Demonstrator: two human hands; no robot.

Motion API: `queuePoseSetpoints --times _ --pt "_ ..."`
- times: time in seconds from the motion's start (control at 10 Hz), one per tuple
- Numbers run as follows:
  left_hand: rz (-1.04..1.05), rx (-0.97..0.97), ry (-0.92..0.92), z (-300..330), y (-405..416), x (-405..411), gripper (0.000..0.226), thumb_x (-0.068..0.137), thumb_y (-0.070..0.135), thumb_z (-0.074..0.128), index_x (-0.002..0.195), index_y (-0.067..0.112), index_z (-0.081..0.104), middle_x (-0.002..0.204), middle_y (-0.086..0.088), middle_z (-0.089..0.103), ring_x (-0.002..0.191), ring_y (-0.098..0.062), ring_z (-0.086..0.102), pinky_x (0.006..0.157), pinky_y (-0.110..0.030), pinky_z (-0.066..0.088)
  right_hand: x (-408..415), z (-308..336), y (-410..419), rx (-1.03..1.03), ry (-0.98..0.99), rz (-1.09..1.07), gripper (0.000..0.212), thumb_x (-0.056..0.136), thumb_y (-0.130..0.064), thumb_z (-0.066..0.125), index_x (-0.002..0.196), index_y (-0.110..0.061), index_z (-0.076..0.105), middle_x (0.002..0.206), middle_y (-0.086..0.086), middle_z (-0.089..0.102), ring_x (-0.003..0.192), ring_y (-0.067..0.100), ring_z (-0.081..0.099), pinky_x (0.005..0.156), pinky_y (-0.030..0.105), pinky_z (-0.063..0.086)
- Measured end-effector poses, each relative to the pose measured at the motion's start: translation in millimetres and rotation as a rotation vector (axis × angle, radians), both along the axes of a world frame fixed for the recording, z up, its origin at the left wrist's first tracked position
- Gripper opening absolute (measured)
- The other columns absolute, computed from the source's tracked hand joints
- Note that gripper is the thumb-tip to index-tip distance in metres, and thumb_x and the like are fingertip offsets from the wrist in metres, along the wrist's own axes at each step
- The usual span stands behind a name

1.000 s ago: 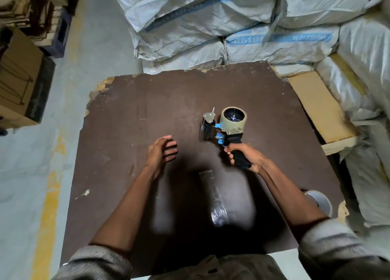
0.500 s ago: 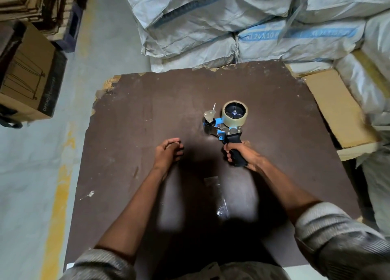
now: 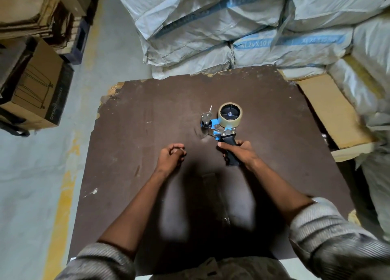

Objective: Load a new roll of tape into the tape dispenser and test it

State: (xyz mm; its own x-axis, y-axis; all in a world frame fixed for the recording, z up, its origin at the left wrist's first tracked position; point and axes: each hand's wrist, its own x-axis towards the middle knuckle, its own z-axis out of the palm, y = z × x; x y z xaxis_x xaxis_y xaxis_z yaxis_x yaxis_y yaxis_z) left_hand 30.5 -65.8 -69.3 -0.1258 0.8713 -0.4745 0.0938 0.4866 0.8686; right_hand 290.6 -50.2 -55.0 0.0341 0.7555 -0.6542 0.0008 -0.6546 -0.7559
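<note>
A hand-held tape dispenser with a blue frame and black handle lies on the dark brown board. A roll of clear tape sits on its hub. My right hand grips the black handle, with the dispenser's roller end pointing away to the left. My left hand rests on the board to the left of the dispenser, fingers curled into a loose fist with nothing in them. A strip of clear tape lies stuck on the board between my forearms.
Stacked white woven sacks rise behind the board and along the right. A tan board lies at the right edge. Cardboard boxes stand on the concrete floor to the left. A yellow floor line runs along the board's left side.
My left hand has closed from spread fingers into a loose fist. The right hand has pushed the dispenser further away from me along the board, away from the tape strip.
</note>
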Motion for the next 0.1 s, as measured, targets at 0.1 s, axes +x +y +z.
queuePoseSetpoints --times 0.1 --pt "-0.065 0.023 0.014 -7.8 -10.3 -3.2 0.009 0.084 0.02 0.064 0.091 0.021 0.069 0.067 -0.002 0.063 0.047 -0.011 0.05 0.053 -0.022 0.039 6.2 -4.8 -7.4 0.056 -0.038 -0.12 0.053 0.06 -0.058 0.094 0.069 -0.011 0.069 0.075 0.016 0.073 0.066 0.026 0.066 0.075 0.05 0.06"
